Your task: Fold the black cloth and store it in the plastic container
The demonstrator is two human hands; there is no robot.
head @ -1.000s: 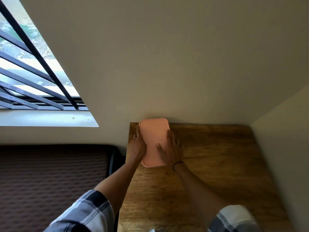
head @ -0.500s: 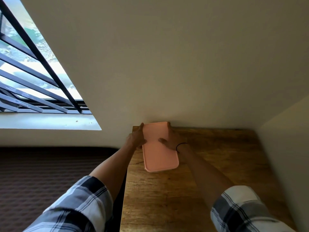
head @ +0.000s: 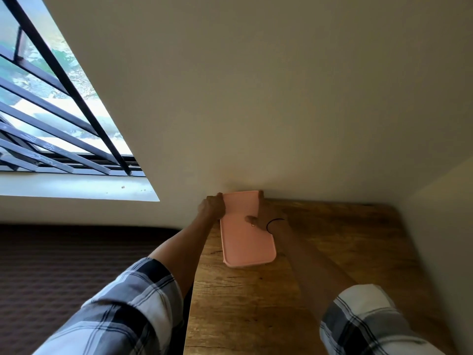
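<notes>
Our left hand (head: 212, 207) is curled around the left edge of the pink box (head: 247, 234), near its far end. The box sits shut on the wooden counter (head: 332, 252), its far end against the wall. Our right hand (head: 263, 213) holds the right edge, thumb resting on the lid. We can't see the black cloth; it may be inside. We should press down evenly on both sides so the lid seals all around.

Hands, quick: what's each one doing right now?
Left hand: closed on the left edge of the pink container, near the far end.
Right hand: gripping the container's right edge, thumb on top.
</notes>
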